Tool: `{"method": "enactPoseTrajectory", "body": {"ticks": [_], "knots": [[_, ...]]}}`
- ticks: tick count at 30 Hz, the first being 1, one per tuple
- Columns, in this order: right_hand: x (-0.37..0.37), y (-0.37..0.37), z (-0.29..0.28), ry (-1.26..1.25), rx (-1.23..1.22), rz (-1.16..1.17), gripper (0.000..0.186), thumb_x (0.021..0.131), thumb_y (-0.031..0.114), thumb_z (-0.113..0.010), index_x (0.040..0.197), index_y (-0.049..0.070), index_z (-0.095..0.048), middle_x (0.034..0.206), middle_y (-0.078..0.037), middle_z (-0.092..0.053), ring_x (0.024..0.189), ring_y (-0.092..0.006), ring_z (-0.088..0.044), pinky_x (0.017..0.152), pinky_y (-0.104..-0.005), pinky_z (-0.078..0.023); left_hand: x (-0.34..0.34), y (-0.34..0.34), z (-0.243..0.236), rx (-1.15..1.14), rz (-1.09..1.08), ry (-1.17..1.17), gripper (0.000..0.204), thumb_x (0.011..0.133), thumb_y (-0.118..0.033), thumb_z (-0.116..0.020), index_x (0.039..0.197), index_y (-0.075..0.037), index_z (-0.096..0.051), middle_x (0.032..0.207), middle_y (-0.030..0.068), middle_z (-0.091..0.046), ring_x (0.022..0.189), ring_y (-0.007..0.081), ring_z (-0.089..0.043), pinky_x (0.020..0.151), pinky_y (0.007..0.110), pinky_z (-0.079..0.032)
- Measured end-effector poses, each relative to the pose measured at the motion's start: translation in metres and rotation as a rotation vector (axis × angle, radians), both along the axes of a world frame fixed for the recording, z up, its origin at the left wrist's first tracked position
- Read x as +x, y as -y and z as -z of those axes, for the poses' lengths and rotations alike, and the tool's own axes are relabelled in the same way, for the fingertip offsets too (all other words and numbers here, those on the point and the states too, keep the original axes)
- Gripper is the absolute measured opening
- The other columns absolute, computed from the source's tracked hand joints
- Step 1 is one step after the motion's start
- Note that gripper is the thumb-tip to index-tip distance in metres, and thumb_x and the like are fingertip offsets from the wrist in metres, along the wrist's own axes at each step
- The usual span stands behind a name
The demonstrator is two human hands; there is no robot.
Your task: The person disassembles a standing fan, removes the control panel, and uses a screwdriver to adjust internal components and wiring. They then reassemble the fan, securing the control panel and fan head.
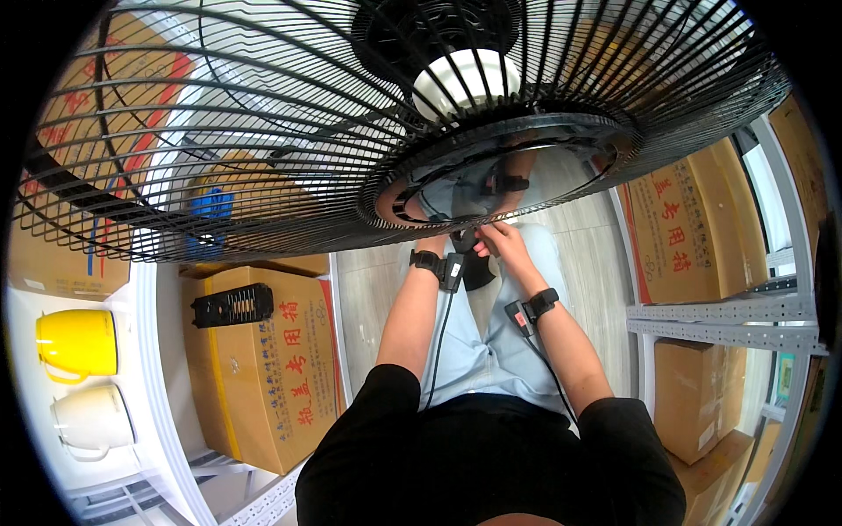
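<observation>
A large fan guard (263, 188) of black wire spreads across the upper view, with a glossy round disc (553, 175) at its middle. Through the wires shows a white hub (469, 83). Both my hands meet at the guard's lower rim, below the disc. My right hand (498, 241) has its fingers closed beside a small black piece (463, 239) at that rim; what they grip is too small to make out. The rim hides most of my left hand (431, 244), fingers included. Each wrist wears a black strap with a small cabled box.
Cardboard boxes (263, 368) stand on white metal shelving to my left, one bearing a black slotted plastic part (232, 306). A yellow jug (79, 342) and a white jug (92, 419) are further left. More boxes (693, 228) fill the right rack (719, 326).
</observation>
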State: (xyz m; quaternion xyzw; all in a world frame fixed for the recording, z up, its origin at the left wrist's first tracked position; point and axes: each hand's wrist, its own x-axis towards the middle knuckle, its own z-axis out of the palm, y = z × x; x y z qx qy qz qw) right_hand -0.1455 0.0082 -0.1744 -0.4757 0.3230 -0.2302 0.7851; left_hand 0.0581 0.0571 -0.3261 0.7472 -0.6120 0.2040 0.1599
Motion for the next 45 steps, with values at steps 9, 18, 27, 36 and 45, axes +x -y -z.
{"method": "enactPoseTrajectory", "body": {"ticks": [9,18,27,36,45], "knots": [[0.012,-0.009,-0.006,-0.105,-0.171,0.023,0.023,0.095,0.016,-0.053,0.102,-0.005,-0.058,0.092,-0.01,-0.064,0.071,-0.0142,-0.063,0.06,-0.0246,-0.052,-0.002,-0.014,-0.045,0.138,-0.017,0.038,0.013,0.086,-0.015,-0.052,0.095,-0.009,-0.061,0.078,0.0063,-0.059,0.076,0.0228,-0.06,0.066,0.037,-0.046],[0.004,0.001,-0.013,0.141,0.15,-0.001,0.025,0.095,0.019,-0.049,0.105,-0.002,-0.059,0.096,-0.012,-0.066,0.073,-0.0142,-0.063,0.061,-0.0225,-0.051,-0.002,-0.002,-0.034,0.153,-0.033,-0.125,0.021,0.088,-0.023,-0.053,0.102,-0.01,-0.062,0.092,0.0082,-0.06,0.083,0.0241,-0.059,0.071,0.038,-0.045],[-0.006,0.0,-0.015,0.078,0.342,-0.085,0.043,0.098,0.041,-0.046,0.101,0.0,-0.059,0.077,-0.006,-0.063,0.052,-0.0056,-0.049,0.038,-0.0149,-0.032,-0.001,0.007,-0.033,0.057,0.03,-0.09,0.023,0.089,-0.026,-0.053,0.104,-0.011,-0.061,0.093,0.0055,-0.06,0.081,0.0215,-0.058,0.07,0.036,-0.045],[0.003,-0.005,-0.016,-0.026,0.221,0.046,0.038,0.095,0.036,-0.054,0.104,0.0,-0.061,0.077,-0.004,-0.064,0.05,-0.0049,-0.048,0.039,-0.0178,-0.032,0.0,0.007,-0.034,0.011,0.056,-0.057,0.025,0.089,-0.029,-0.053,0.106,-0.012,-0.06,0.095,0.0027,-0.059,0.08,0.0189,-0.057,0.068,0.033,-0.044],[0.008,-0.022,-0.007,-0.492,-0.76,0.302,0.046,0.088,0.039,-0.062,0.112,0.0,-0.062,0.077,-0.012,-0.068,0.059,-0.0147,-0.062,0.056,-0.0282,-0.048,0.0,0.01,-0.036,-0.014,0.069,-0.059,0.027,0.089,-0.032,-0.052,0.107,-0.013,-0.059,0.096,0.0,-0.059,0.078,0.0163,-0.056,0.067,0.031,-0.043]]}}
